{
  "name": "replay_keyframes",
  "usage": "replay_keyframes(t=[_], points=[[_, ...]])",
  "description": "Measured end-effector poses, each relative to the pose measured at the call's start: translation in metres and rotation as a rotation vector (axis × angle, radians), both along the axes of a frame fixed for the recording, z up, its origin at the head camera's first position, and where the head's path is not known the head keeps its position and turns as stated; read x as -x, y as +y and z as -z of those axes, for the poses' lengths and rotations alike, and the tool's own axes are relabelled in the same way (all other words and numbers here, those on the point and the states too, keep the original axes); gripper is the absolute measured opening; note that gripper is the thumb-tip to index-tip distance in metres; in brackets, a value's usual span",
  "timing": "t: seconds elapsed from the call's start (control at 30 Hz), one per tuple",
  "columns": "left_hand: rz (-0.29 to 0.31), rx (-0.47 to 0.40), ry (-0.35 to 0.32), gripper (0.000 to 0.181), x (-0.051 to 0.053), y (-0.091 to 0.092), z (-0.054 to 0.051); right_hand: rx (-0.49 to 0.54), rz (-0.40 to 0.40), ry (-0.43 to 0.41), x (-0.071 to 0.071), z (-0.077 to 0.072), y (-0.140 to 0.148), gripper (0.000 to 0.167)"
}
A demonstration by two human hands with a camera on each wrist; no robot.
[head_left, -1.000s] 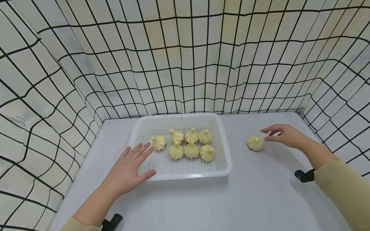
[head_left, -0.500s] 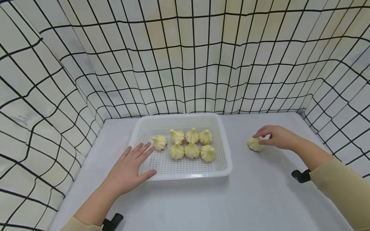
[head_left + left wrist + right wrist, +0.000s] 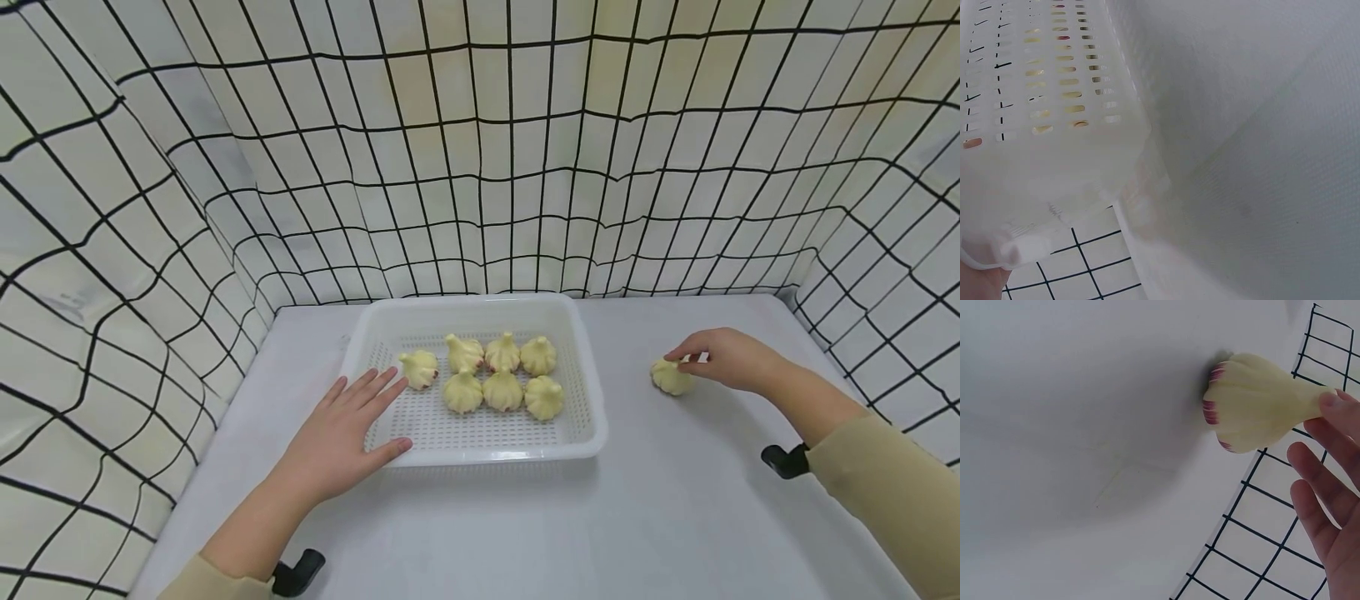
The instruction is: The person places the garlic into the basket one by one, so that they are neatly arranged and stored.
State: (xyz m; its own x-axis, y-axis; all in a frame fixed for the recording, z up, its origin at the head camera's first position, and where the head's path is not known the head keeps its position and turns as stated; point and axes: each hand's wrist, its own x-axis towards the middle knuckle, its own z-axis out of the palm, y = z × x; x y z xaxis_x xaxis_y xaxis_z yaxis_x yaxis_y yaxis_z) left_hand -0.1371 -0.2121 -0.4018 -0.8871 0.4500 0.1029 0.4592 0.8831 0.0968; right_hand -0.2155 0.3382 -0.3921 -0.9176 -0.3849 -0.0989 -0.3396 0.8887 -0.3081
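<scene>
A lone garlic bulb (image 3: 670,379) rests on the white tabletop to the right of the basket. My right hand (image 3: 731,358) pinches its stem between thumb and fingertips. In the right wrist view that garlic bulb (image 3: 1250,403) has purple-tinged base edges, and the other fingers of the right hand (image 3: 1335,481) are spread beneath the stem. Over the left rim of the white plastic basket (image 3: 487,457) lies my left hand (image 3: 330,450), fingers straight and spread. Several garlic bulbs (image 3: 502,390) sit inside the basket, one of them (image 3: 418,367) close to the left fingertips.
Black netting (image 3: 510,175) over pale walls encloses the table (image 3: 480,533) at the back and both sides. The perforated basket side (image 3: 1047,156) fills the upper left of the left wrist view. A black wrist mount (image 3: 785,460) projects from the right sleeve.
My right hand has moved left onto the single garlic bulb and now pinches its stem. The left hand stays on the basket rim. The head view has shifted slightly.
</scene>
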Motion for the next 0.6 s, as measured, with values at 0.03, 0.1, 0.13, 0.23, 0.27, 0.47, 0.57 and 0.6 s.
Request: replay_keyframes(t=[0.03, 0.1, 0.13, 0.23, 0.27, 0.47, 0.57, 0.6], points=[[0.001, -0.001, -0.001, 0.084, 0.0, 0.0, 0.0, -0.011, 0.001, 0.006, 0.0, 0.0, 0.0, 0.024], [0.004, -0.004, -0.005, 0.084, 0.0, 0.0, 0.0, -0.029, 0.001, 0.017, 0.001, 0.001, 0.0, 0.024], [0.005, -0.005, -0.006, 0.085, 0.001, 0.0, 0.0, -0.038, 0.001, 0.023, 0.001, 0.001, 0.0, 0.023], [0.009, -0.009, -0.009, 0.085, 0.001, 0.0, 0.0, -0.057, 0.002, 0.032, 0.002, 0.0, 0.0, 0.022], [0.01, -0.01, -0.009, 0.085, 0.001, 0.001, 0.0, -0.057, 0.003, 0.032, 0.002, -0.001, 0.001, 0.022], [0.007, -0.015, -0.014, 0.084, 0.0, 0.001, -0.001, -0.022, 0.031, 0.049, 0.005, -0.017, 0.0, 0.022], [0.002, -0.015, -0.015, 0.083, 0.0, 0.001, -0.001, -0.002, 0.048, 0.055, 0.008, -0.029, -0.004, 0.024], [0.002, -0.015, -0.015, 0.083, 0.0, 0.001, -0.002, 0.0, 0.054, 0.058, 0.009, -0.033, -0.005, 0.024]])
